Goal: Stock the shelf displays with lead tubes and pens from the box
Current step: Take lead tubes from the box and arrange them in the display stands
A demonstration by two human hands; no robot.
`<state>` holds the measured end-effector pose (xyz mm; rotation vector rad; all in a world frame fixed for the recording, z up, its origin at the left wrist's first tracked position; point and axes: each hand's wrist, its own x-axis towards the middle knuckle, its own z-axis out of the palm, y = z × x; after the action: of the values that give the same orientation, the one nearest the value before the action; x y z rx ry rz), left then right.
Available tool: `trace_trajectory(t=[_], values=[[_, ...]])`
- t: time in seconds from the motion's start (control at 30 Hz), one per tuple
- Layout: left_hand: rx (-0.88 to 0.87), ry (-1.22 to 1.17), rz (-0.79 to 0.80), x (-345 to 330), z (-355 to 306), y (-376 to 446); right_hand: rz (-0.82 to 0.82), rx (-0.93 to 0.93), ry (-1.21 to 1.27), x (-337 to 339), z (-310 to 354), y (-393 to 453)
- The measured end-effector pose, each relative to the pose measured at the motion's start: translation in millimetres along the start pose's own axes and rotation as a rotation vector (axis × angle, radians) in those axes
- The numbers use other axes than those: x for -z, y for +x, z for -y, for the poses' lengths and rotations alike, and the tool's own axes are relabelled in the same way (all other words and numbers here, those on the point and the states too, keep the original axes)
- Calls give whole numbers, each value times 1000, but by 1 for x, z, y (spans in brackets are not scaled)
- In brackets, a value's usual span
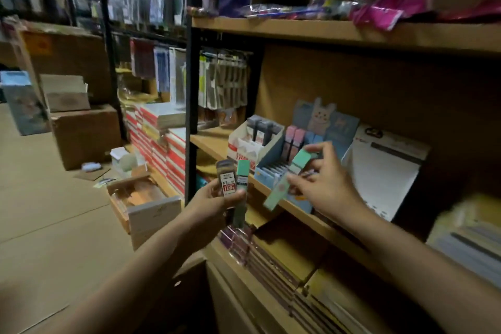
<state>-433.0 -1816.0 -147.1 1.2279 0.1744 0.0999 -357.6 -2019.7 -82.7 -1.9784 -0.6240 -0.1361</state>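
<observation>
My left hand [217, 198] grips two lead tubes upright in front of the shelf: a dark one with a white and red label [225, 180] and a green one [242, 187]. My right hand [320, 179] pinches a mint-green lead tube [301, 160] just over the blue display box [273, 171], and a second mint tube [276, 194] hangs below its fingers. The blue display holds pink and blue tubes [294, 138] at its back. To its left stands a white and red display box [249, 144] with dark tubes.
The wooden middle shelf [214, 144] carries both displays and a white display card [385, 171] to the right. On the floor at left lie an open wooden box [143, 200], brown cartons [84, 133] and stacked red and white packs [162, 144]. Notebooks fill the lower shelf [284, 266].
</observation>
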Motion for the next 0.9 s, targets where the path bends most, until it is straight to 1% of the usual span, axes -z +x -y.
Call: trace_trajectory(t=[0.07, 0.13, 0.23, 0.37, 0.43, 0.5, 0.63, 0.73, 0.83, 0.9], values=[[-7, -15, 16, -10, -2, 11, -129, 63, -191, 34, 8, 20], [-5, -25, 30, -20, 1, 21, -204, 153, -399, 59, 16, 39], [2, -70, 49, -31, 7, 33, -193, 224, -620, 75, 22, 63], [33, -109, 92, -35, 15, 46, -94, 204, -866, 66, 15, 88], [38, -117, 103, -35, 17, 50, -51, 156, -931, 60, 7, 97], [28, -124, 116, -35, 17, 54, -42, 102, -972, 57, 0, 105], [20, -141, 129, -36, 15, 60, -45, 38, -971, 53, -10, 118], [27, -152, 134, -36, 17, 62, -43, 14, -992, 49, -17, 124], [22, -168, 143, -35, 19, 64, -75, 14, -982, 49, -23, 126], [17, -166, 146, -34, 21, 65, -95, 30, -1020, 47, -27, 124]])
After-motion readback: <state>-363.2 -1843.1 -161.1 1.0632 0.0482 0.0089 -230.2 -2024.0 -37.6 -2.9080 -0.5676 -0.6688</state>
